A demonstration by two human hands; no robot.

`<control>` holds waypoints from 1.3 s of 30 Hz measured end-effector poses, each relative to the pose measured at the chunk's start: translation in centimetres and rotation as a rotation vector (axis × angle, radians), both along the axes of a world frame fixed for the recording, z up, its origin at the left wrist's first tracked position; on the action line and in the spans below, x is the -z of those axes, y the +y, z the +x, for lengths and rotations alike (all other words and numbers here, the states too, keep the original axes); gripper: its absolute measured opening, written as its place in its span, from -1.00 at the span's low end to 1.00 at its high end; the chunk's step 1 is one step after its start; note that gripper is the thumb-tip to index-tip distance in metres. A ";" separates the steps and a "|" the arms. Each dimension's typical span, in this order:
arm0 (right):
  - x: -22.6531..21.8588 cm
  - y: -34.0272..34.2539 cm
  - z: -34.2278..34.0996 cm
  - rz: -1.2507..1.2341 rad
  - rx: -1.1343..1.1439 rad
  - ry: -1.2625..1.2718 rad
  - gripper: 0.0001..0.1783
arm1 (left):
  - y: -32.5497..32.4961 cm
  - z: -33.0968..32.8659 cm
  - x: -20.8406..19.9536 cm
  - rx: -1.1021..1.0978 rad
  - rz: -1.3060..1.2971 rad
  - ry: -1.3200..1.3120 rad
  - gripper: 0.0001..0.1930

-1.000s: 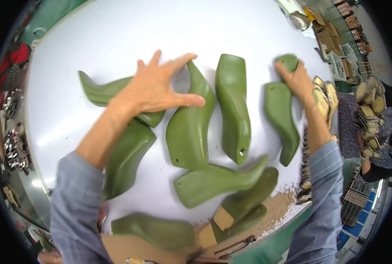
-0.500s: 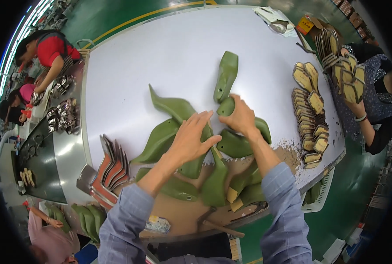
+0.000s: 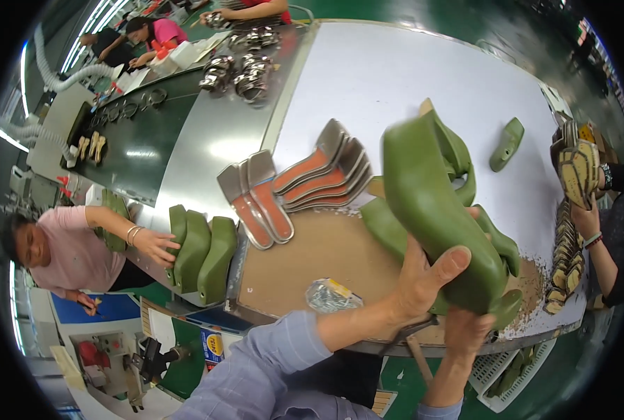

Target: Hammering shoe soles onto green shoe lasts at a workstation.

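Observation:
A large green shoe last (image 3: 441, 203) is lifted close in front of me, with several more green lasts (image 3: 504, 241) bunched behind it. My left hand (image 3: 424, 280) is closed against its side, thumb on the green surface, other fingers partly hidden. My right hand (image 3: 466, 332) grips the lower end from below; the last covers part of its fingers. Left of the bunch, another green last (image 3: 383, 227) is partly covered. A single green last (image 3: 508, 145) lies apart on the white table.
Stacked orange-and-grey insoles (image 3: 326, 171) lie to the left. A co-worker's hand (image 3: 156, 245) touches upright green lasts (image 3: 196, 248) at far left. Tan-faced shoe pieces (image 3: 564, 269) line the table's right side, near another person's arm (image 3: 599, 241). A clear packet (image 3: 333, 295) lies on brown board.
My view has swung to the left. My hands have taken hold of green lasts from the table and raised them toward me. A co-worker's hand now reaches the upright lasts at left.

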State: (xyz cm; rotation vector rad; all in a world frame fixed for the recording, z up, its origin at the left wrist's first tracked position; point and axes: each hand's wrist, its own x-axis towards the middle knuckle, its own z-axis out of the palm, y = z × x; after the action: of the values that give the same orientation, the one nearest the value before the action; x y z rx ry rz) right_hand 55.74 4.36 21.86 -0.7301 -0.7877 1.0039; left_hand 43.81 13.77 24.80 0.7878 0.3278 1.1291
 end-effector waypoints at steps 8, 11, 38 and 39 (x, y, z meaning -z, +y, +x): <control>0.6 -3.1 -4.9 0.049 0.014 -0.151 -0.27 | 11.9 -13.3 7.9 -0.427 0.933 1.198 -0.75; 0.9 -6.4 -5.1 0.042 0.153 0.063 -0.06 | 16.8 -19.6 12.9 -0.274 0.456 1.901 -0.41; 8.5 -17.2 -14.0 -0.103 -0.526 -0.234 -0.20 | -19.1 -18.3 9.0 -0.129 -0.009 -0.090 -0.32; 9.2 -17.1 -13.9 -0.113 -0.539 -0.229 -0.20 | -19.1 -18.6 8.7 -0.187 0.100 -0.020 -0.28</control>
State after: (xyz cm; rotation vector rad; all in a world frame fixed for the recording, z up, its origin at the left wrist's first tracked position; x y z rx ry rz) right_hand 41.82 -12.77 12.66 -0.7542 -1.1708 1.4744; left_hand 25.18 -5.34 16.10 0.8463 0.3356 1.3360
